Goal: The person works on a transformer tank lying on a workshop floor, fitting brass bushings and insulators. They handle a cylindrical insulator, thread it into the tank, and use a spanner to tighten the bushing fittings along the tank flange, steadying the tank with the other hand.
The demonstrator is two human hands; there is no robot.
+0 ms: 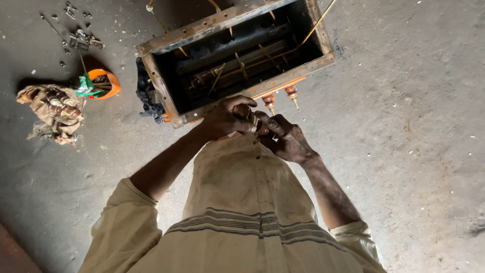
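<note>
I see both hands closed together on 1 ribbed brown insulator (251, 119) just below the near rim of the metal box (162, 92). My left hand (225, 119) curls tightly around its upper end; my right hand (287, 139) wraps narrowly around the lower end, fingers bent. The insulator is a glossy, ridged cylinder, its long axis running diagonally from upper left to lower right. The box is rusty, rectangular and open-topped, resting on the dusty concrete floor (414, 126). 2 similar insulators (280, 98) jut from its near wall.
</note>
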